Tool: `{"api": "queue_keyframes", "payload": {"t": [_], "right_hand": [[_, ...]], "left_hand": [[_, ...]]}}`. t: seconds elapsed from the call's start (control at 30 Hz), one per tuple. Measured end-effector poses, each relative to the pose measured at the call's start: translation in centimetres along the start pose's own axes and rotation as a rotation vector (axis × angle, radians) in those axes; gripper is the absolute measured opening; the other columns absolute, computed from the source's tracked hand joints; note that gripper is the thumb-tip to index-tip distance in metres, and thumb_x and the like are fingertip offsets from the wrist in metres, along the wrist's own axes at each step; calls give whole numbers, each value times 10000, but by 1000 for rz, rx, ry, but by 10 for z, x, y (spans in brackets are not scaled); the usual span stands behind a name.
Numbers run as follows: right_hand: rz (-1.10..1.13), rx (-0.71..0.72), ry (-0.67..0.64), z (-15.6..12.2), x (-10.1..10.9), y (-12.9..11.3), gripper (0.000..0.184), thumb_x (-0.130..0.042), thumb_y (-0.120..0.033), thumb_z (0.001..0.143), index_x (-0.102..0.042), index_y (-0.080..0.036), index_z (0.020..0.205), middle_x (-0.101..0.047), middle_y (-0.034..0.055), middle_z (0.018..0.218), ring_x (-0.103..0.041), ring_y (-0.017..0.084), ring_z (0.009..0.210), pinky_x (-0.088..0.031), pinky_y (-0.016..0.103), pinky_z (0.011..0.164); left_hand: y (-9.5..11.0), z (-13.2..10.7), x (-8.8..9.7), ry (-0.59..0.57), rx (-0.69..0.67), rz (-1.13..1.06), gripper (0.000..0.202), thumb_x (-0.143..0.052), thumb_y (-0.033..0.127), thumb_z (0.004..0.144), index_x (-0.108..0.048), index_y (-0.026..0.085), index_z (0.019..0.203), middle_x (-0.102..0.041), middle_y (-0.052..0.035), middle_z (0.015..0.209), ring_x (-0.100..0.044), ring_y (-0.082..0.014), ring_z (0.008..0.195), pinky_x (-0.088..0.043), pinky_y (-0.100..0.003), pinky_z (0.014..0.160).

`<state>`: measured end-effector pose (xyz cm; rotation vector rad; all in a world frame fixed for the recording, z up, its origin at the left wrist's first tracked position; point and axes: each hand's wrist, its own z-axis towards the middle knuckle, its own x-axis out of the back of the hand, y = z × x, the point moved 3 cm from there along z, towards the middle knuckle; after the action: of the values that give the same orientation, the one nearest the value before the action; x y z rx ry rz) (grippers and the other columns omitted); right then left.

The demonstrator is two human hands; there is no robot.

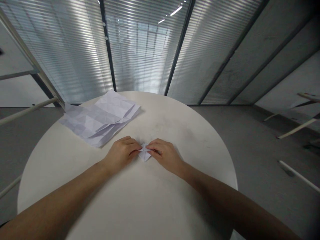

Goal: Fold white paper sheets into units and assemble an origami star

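White and round, the table (175,200) fills the middle of the view, its top smooth and matte with faint grey smudges. Near the table's centre lies a small folded paper piece (145,154), white with sharp creases and a point aimed toward the person. The left hand (122,153) sits just left of the piece and the right hand (163,154) just right of it, both palms down on the table. On each hand the fingers are held close together and curled, the tips pinching the piece's upper edges where they meet. Both hands cover its side flaps, so its full shape is hard to make out. Bare forearms run from the hands to the table's near edge and are cut off at the bottom of the view.

Toward the table's far left rim rests a loose stack of creased paper sheets (100,118), pale lilac-white and crumpled with many fold lines, one corner hanging past the rim. Nothing lies between the stack and the hands. Beyond the table's far edge stand glass walls with slatted blinds (140,50) and dark frames. Grey floor (262,150) surrounds the table.
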<state>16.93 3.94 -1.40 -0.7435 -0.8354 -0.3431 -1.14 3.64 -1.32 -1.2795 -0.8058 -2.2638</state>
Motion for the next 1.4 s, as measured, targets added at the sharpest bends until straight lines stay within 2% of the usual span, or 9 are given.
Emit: {"api": "queue_keyframes", "payload": {"t": [0.17,0.27,0.47,0.67,0.8,0.9,1.17,1.3,1.4], "right_hand": [[-260,243,-201,-7,1,-3,202,-530,-260,904,-681,-163,997,-686,64,1074,-616,187,978,-461,336,908],[-352,262,-233,-9,2,-4,240,-493,-284,926,-662,-159,1042,-679,70,1087,-604,194,1000,-445,355,917],[-362,135,-225,-8,4,-7,221,-516,-282,915,-694,-163,861,-688,59,908,-597,171,865,-441,319,825],[-305,-75,-188,-3,8,-7,202,-572,-264,878,-651,-153,730,-657,42,793,-570,151,785,-408,280,761],[-351,-178,-131,-1,5,-6,211,-567,-261,876,-609,-163,694,-637,26,755,-551,151,752,-377,286,736],[-394,-228,-101,0,3,-5,206,-563,-266,876,-597,-173,696,-635,20,767,-551,157,771,-351,298,737],[-446,-301,-115,4,1,-2,243,-561,-320,877,-611,-188,679,-634,21,807,-548,169,816,-310,316,721],[-475,-293,-114,4,-1,-2,245,-554,-332,881,-621,-194,691,-636,23,832,-545,180,837,-301,332,732],[-521,-264,-105,3,-3,-3,226,-545,-333,888,-630,-195,731,-642,32,867,-542,194,864,-297,342,739]], "left_hand": [[3,-2,3,-146,-122,120,239,-457,184,921,-672,205,1024,-667,-57,997,-583,-164,871,-461,-311,810],[6,-1,5,-168,-136,166,225,-471,227,921,-673,199,1016,-660,-62,1009,-580,-173,872,-456,-322,808],[4,0,3,-131,-65,56,257,-466,308,929,-694,191,908,-652,-57,930,-573,-167,846,-443,-296,794],[4,3,-2,-91,59,13,275,-461,305,924,-641,159,776,-612,-53,776,-556,-172,791,-418,-280,735],[7,7,-4,-68,186,69,252,-483,288,903,-602,165,718,-599,-37,725,-530,-174,736,-390,-298,699],[8,8,-5,-39,310,100,239,-508,306,883,-591,175,701,-612,-36,746,-528,-193,765,-378,-322,710],[6,9,-9,-15,478,172,190,-530,347,853,-585,191,759,-609,-60,916,-521,-252,911,-372,-370,743],[6,9,-10,4,530,170,205,-560,374,830,-631,217,942,-598,-75,1037,-495,-290,1006,-370,-416,794],[10,10,-12,-27,486,134,237,-508,331,865,-650,282,1049,-589,-62,1092,-488,-283,1024,-369,-423,806]]}}
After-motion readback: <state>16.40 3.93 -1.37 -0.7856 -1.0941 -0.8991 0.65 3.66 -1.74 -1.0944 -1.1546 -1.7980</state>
